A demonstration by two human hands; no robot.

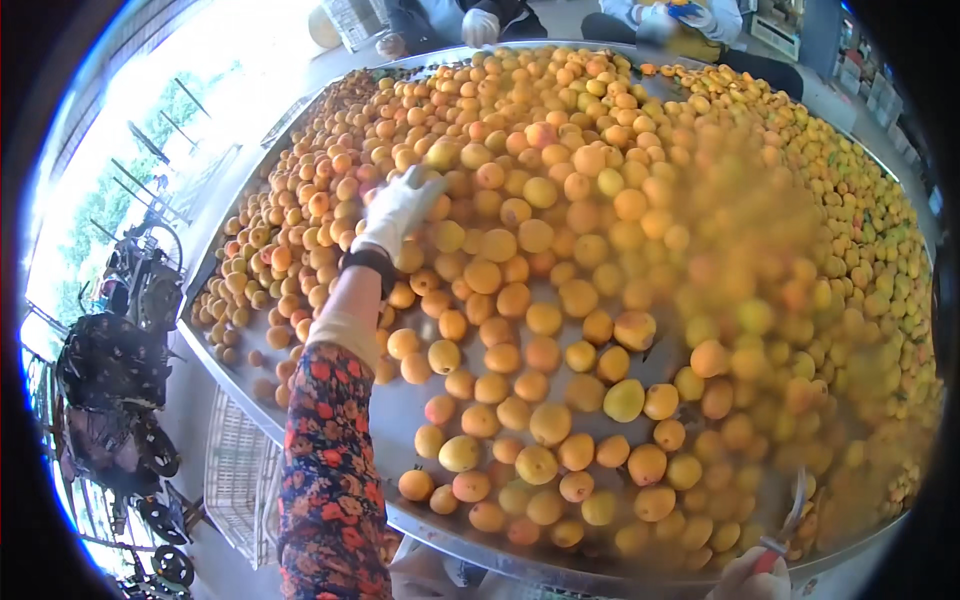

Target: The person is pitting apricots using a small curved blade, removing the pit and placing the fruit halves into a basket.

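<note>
My left hand [405, 206], in a white glove with a dark band at the wrist, reaches over a wide heap of apricots [536, 235]. Its fingers are extended and rest on or just above the fruit; part of the palm side is hidden. The apricots lie on a large metal-topped table [420, 519], thickly piled at the far side and more scattered near me. At the lower right edge, my right hand [754, 574] grips the red handle of a hand tool [793, 506] with a curved metal blade. The blade points up over the fruit, and a blurred patch covers that side.
Across the table are a gloved hand of one person [480, 28] and the hands of another person [679, 16]. Cut apricots [862, 217] spread along the right side. A white plastic crate [238, 472] stands below the left edge. Parked vehicles [116, 367] stand farther left.
</note>
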